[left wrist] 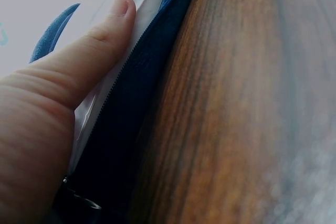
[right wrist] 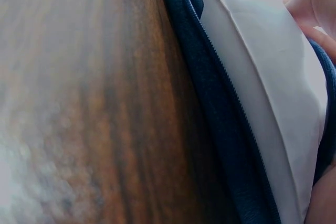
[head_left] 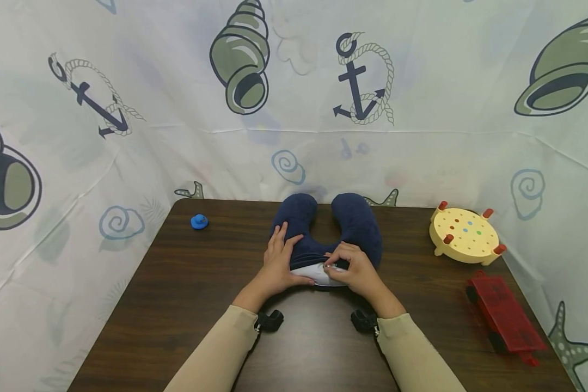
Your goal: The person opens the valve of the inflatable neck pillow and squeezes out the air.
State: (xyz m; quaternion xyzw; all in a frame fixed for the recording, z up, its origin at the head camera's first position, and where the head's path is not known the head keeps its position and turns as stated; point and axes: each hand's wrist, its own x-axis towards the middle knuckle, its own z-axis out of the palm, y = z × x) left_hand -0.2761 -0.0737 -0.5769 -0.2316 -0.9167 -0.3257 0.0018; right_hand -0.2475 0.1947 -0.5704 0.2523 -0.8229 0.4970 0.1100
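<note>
A dark table [head_left: 176, 294] bears a blue neck pillow [head_left: 318, 249] mid-table, unzipped, white inner [right wrist: 273, 66] showing; a red cart [head_left: 508, 313] and yellow toy [head_left: 464, 237] sit right. The left hand [head_left: 277, 267] spreads on the pillow, thumb over the inner; apart from it, the right hand [head_left: 357, 269] pinches the pillow's opening. Far left sits a blue toy [head_left: 199, 221]

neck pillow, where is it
In the head view, the neck pillow lies just right of center, near the far side of the table, left hand and right hand on it.
</note>
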